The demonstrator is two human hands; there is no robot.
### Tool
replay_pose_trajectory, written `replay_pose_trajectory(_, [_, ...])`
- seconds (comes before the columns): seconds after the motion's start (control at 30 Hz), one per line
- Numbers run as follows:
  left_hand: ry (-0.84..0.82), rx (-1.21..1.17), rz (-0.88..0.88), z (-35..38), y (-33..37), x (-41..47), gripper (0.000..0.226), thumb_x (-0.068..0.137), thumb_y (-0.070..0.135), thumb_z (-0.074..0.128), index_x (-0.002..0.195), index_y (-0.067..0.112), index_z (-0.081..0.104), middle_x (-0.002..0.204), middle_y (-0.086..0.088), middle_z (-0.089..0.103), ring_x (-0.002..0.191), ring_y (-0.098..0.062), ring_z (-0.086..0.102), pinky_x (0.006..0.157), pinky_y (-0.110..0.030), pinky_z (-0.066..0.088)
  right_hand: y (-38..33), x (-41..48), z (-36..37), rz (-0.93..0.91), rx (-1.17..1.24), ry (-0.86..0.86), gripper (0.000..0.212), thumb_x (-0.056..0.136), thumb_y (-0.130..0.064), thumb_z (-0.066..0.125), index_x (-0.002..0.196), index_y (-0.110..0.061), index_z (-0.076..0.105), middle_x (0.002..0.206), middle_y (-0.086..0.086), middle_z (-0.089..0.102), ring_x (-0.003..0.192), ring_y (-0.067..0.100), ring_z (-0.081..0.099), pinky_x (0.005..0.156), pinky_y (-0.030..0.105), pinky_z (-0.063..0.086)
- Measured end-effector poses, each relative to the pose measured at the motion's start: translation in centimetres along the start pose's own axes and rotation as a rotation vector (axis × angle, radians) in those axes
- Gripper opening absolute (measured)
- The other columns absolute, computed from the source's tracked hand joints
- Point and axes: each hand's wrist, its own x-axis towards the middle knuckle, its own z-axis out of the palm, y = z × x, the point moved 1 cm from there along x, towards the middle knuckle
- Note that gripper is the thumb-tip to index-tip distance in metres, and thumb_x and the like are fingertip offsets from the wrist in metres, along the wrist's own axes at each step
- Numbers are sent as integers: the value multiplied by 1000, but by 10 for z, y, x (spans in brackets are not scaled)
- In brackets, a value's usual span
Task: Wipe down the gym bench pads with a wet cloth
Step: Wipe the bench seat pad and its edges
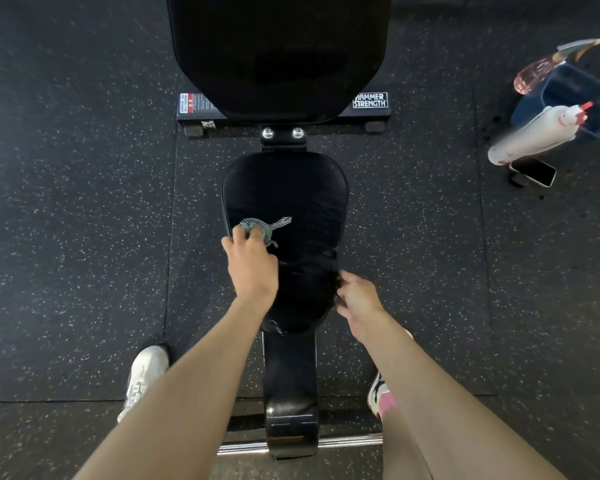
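Cloth [257,225]: bunched small on the left part of the seat pad, close to its left edge, with a loose tail trailing right. I judge that so small a wad wipes a narrow stripe, so patches could be missed.
Left hand [252,263]: fingers curled over the wad, pressing it onto the pad. If I push on leftward, the cloth may run off the rounded edge and drop to the floor.
Seat pad [291,188]: dark and glossy, so I cannot tell wet parts from dry. I could easily redo one strip and skip another.
Back pad [281,46]: lies beyond the seat, well apart from the cloth. Reaching it means leaning far forward, and I risk skimping on its far end.
Right hand [359,299]: fingers curled round the right edge of the seat's narrow front part, seemingly gripping it as a brace. On a damp surface that grip might slip.
White spray bottle [530,138]: leans against a blue bucket [575,98] on the floor, far right.
Phone [534,171]: lies just beside the bottle's base. Drips or a knocked bottle could wet it.
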Motion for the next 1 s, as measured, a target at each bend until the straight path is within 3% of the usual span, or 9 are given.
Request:
replay_pose_trajectory(0.07, [-21, -16, 18, 13, 18, -12, 51, 82, -11, 47, 129, 7, 54, 123, -12, 47, 107, -30, 37, 73, -26, 35, 1, -2, -2, 5, 20, -23, 63, 90, 14, 26, 142, -15, 46, 137, 7, 53, 112, 21, 57, 96, 33, 47])
replay_pose_trajectory(0.17, [-93, -7, 130, 26, 42, -24, 50, 82, -8, 49, 130, 8, 53, 127, -10, 45, 108, -28, 37, 73, -25, 36, 0, -4, -5, 4, 47, -50, 56, 93, 9, 27, 139, -16, 49, 132, 6, 58, 106, 18, 57, 93, 32, 45])
replay_pose_trajectory(0.3, [-311, 82, 459, 37, 68, -37, 45, 84, -6, 49, 125, 11, 55, 124, -4, 45, 108, -23, 36, 78, -30, 48, 2, 1, -7, 26, 99, -41, 40, 97, -2, 31, 120, -13, 62, 108, 3, 66, 100, 16, 59, 101, 40, 47])
replay_pose_trajectory(0.37, [-345, 113, 597, 35, 75, -28, 48, 84, -6, 51, 128, 12, 53, 123, -3, 46, 109, -22, 35, 81, -33, 51, 3, 3, -8, 27, 84, -20, 44, 97, 0, 30, 121, -16, 63, 112, 4, 65, 105, 17, 57, 99, 38, 48])
replay_pose_trajectory(0.47, [-291, 112, 611, 25, 79, -2, 49, 82, -7, 52, 127, 10, 55, 121, -5, 48, 108, -24, 35, 84, -38, 50, 3, 5, -9, 30, 89, -14, 56, 93, 13, 28, 130, -15, 58, 128, 7, 59, 115, 23, 55, 99, 37, 48])
replay_pose_trajectory(0.63, [-366, 269, 778, 23, 83, 22, 54, 83, -10, 51, 133, 11, 51, 125, -2, 47, 110, -24, 34, 77, -34, 50, 5, 5, -11, 52, 127, -19, 55, 89, 18, 28, 124, -8, 61, 112, 10, 61, 97, 20, 58, 83, 28, 51])
replay_pose_trajectory(0.83, [-472, 304, 814, 32, 60, 1, 50, 84, -10, 48, 127, 16, 56, 119, 3, 47, 107, -21, 33, 78, -36, 52, 21, 2, -16, 132, 131, -2, 47, 91, 17, 30, 111, -6, 66, 117, 17, 62, 113, 29, 59, 73, 29, 53])
replay_pose_trajectory(1.0, [-576, 286, 831, 30, 38, -36, 51, 85, -9, 46, 127, 17, 57, 121, 4, 47, 105, -20, 32, 83, -31, 50, 19, -3, -26, 169, 121, 88, 43, 98, 9, 27, 132, -1, 52, 129, 21, 57, 120, 29, 56, 93, 37, 47])
